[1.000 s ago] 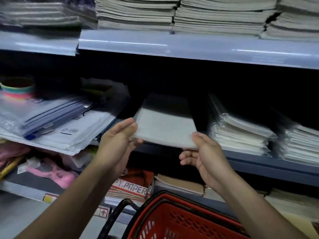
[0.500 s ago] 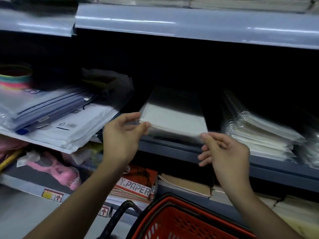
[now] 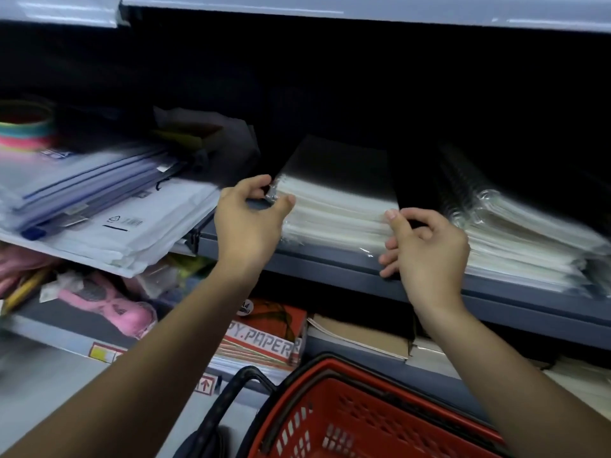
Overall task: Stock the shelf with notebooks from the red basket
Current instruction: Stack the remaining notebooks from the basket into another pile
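A stack of plastic-wrapped spiral notebooks [image 3: 334, 209] lies on the grey middle shelf [image 3: 330, 262], its top notebook level with the pile. My left hand [image 3: 244, 226] pinches the stack's front left corner between thumb and forefinger. At the front right corner, my right hand [image 3: 429, 252] pinches the top notebook with thumb on its edge and the other fingers curled against the stack's front. The red basket [image 3: 317, 368] sits low in front of me; its inside is mostly out of view.
A second wrapped notebook stack [image 3: 515, 239] sits just right of my right hand. Envelopes and zip folders [image 3: 109, 226] overhang the shelf at left. Copy paper packs [image 3: 264, 338] and brown books [image 3: 360, 335] fill the lower shelf. An upper shelf [image 3: 363, 11] overhangs.
The notebook I held in the air has gone forward and down onto the shelf stack. Both hands followed it and still sit at its front corners. My view dropped lower.
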